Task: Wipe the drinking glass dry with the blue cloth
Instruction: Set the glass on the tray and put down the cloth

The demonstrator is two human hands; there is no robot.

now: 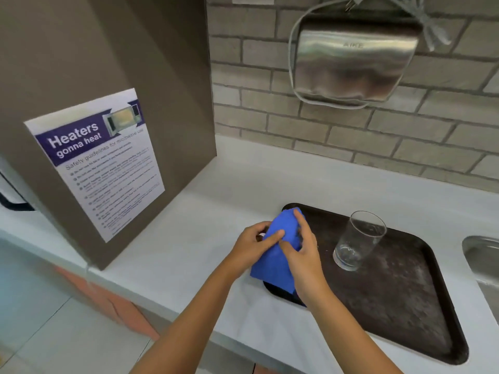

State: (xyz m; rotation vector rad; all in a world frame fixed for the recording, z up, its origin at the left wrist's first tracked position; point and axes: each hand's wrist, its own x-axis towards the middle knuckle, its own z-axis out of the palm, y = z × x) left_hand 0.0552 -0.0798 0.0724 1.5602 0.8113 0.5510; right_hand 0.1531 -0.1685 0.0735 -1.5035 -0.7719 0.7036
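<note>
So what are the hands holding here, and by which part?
Both the left hand and right hand pinch the blue cloth near its upper end. The glass stands untouched.

White counter (205, 238) with 1 dark tray (399, 306) and a brown cabinet (108, 76) on it

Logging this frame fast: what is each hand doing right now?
Left hand: closed on the blue cloth.
Right hand: also gripping the blue cloth; the glass stands untouched.
</note>
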